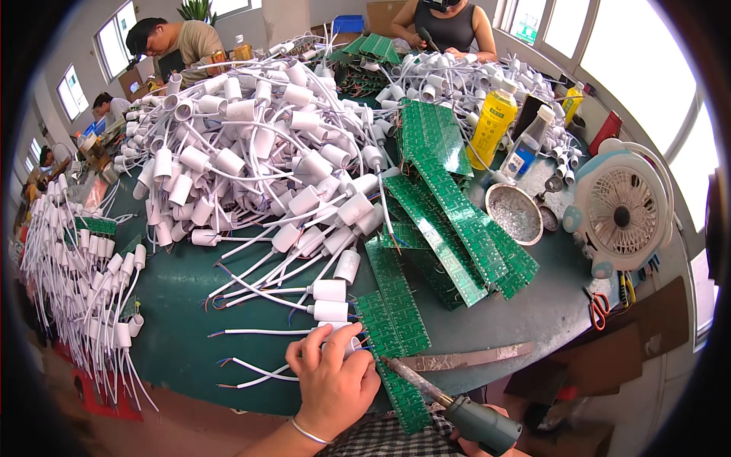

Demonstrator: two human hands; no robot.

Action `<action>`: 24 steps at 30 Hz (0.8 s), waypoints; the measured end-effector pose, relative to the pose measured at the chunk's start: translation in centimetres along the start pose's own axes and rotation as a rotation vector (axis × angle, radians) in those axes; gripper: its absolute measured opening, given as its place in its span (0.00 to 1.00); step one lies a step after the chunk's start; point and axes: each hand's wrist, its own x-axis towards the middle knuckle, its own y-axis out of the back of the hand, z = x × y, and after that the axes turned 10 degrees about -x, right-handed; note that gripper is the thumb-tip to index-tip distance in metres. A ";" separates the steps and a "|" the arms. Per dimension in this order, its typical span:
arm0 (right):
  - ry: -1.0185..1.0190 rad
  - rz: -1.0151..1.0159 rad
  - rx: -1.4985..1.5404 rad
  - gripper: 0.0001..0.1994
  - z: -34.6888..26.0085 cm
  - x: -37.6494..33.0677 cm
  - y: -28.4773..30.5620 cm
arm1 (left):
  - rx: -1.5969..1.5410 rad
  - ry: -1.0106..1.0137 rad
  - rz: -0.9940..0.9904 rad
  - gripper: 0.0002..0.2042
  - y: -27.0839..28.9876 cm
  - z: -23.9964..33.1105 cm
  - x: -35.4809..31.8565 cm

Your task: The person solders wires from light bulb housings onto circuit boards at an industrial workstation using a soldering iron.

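My left hand (335, 375) is closed on a white cylindrical lamp socket (352, 346), mostly hidden by the fingers, pressed near the edge of a green circuit board panel (394, 324). Thin wires run from the socket end towards the board. My right hand (493, 440), partly hidden at the lower edge, grips a soldering iron (478, 420) by its dark green handle. The iron's tip meets the board's left edge just beside the left fingers. More white sockets (330, 290) with trailing cables lie in a row beyond my left hand, against the board.
A large heap of white sockets (266, 145) fills the far left. Stacked green boards (449, 221), a metal bowl (514, 214), bottles (493, 126) and a fan (620, 209) stand to the right. A flat strip (472, 356) and orange-handled scissors (600, 311) lie nearer. Other people work beyond.
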 end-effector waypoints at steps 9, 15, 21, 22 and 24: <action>-0.045 0.003 -0.012 0.25 -2.3 0.7 0.1 | 0.001 -0.001 0.030 0.07 -0.2 0.0 0.1; -0.053 0.023 -0.017 0.25 -2.7 0.8 -0.3 | 0.016 0.014 0.044 0.05 -0.2 0.2 0.1; -0.051 0.053 -0.021 0.25 -2.2 0.2 -0.7 | 0.017 0.018 0.045 0.05 -0.2 0.2 0.1; -0.051 0.053 -0.020 0.25 -2.2 0.2 -0.6 | 0.018 0.018 0.045 0.05 -0.2 0.2 0.1; -0.024 0.042 -0.172 0.23 -2.3 0.2 -0.2 | 0.000 0.006 0.024 0.06 -0.2 0.2 0.0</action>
